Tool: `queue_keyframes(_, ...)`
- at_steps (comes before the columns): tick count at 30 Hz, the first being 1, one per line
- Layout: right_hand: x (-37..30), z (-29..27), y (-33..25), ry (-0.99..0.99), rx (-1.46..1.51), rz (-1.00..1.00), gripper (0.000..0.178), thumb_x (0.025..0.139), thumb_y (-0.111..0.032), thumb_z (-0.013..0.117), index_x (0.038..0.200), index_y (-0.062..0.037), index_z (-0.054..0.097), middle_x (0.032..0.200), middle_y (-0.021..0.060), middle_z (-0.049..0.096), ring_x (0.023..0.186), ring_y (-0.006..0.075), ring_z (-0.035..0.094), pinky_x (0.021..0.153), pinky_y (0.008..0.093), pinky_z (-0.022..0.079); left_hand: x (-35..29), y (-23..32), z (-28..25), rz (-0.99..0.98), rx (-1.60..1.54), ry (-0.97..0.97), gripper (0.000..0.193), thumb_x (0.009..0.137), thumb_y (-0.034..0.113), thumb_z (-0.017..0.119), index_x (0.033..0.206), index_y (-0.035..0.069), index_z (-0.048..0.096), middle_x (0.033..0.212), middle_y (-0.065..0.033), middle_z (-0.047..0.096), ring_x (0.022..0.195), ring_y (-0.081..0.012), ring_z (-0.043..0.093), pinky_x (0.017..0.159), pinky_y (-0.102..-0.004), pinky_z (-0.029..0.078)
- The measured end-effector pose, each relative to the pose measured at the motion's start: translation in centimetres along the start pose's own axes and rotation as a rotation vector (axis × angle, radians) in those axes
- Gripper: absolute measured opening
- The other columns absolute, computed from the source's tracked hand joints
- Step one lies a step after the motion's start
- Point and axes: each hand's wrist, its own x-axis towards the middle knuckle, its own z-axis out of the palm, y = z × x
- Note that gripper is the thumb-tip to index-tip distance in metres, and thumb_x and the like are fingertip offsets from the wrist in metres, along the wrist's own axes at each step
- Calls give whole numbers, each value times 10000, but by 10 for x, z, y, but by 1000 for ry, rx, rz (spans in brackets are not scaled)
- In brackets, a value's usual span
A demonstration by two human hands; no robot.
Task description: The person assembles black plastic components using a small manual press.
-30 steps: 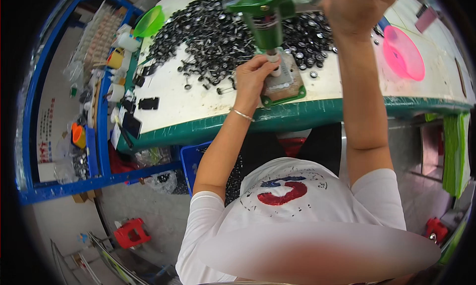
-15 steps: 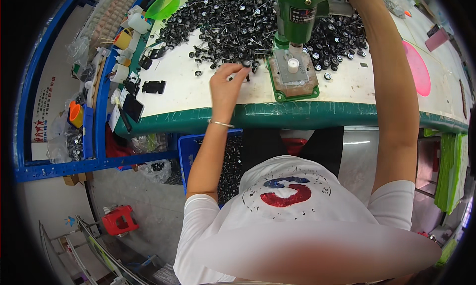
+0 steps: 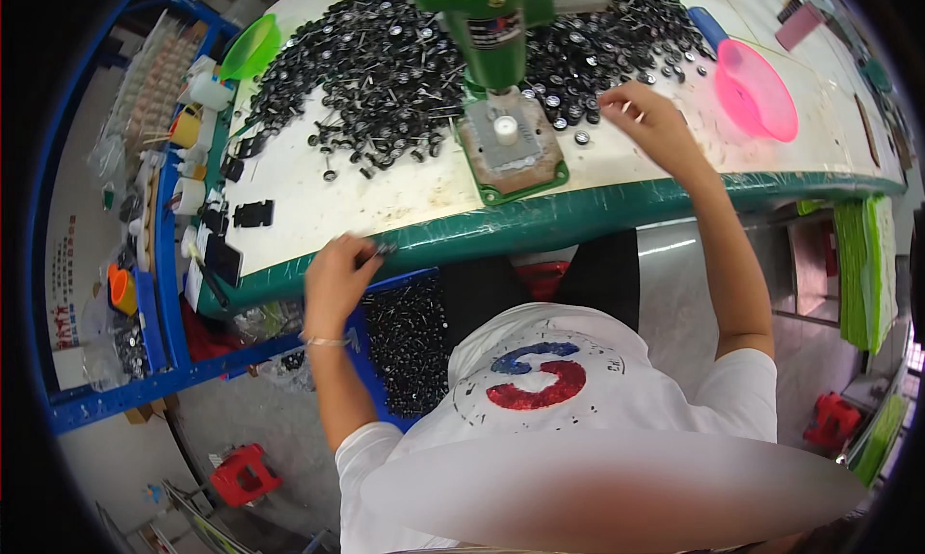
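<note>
My left hand (image 3: pixel 337 282) is at the table's front edge, above the blue bin (image 3: pixel 362 361). Its fingers are closed on a small black wheel piece (image 3: pixel 385 250), partly hidden by them. My right hand (image 3: pixel 657 128) reaches over the table to the right of the green hand press (image 3: pixel 496 48), fingertips beside the loose black wheels (image 3: pixel 564 82). Its fingers are bent with a gap between them, and I see nothing in them. On the press base, a round white seat (image 3: pixel 506 128) stands under the ram. Left of the press lie many wheels with metal pins (image 3: pixel 385 101).
A pink bowl (image 3: pixel 756 92) lies on the table at right, a green bowl (image 3: pixel 252 48) at the far left. Black flat parts (image 3: pixel 253 214) lie on the left side. Bottles stand along the blue rack (image 3: pixel 173 332). A red stool (image 3: pixel 245 475) is on the floor.
My right hand has left the press handle and come down to the wheels at right. My left hand has drawn back from beside the press to the front edge with a wheel piece.
</note>
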Motion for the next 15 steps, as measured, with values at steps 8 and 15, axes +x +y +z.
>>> queue_keyframes(8, -21, 43, 12, 9, -243, -134, 231, 888, -160, 687, 1099, -89, 627, 992, 59, 609, 767, 198, 576, 700, 330, 495, -28, 17, -51, -196, 245, -216, 295, 753, 336, 777, 977, 143, 770, 937, -71, 734, 867, -283, 694, 760, -387, 532)
queue_keyframes(15, -18, 43, -10, -70, -261, 10, 174, 896, -179, 670, 1039, -86, 634, 1010, 54, 631, 795, 251, 635, 726, 358, 511, 67, 45, 22, 225, -72, 364, 181, 817, 187, 728, 975, 99, 728, 846, -43, 652, 840, -262, 618, 730, -382, 502)
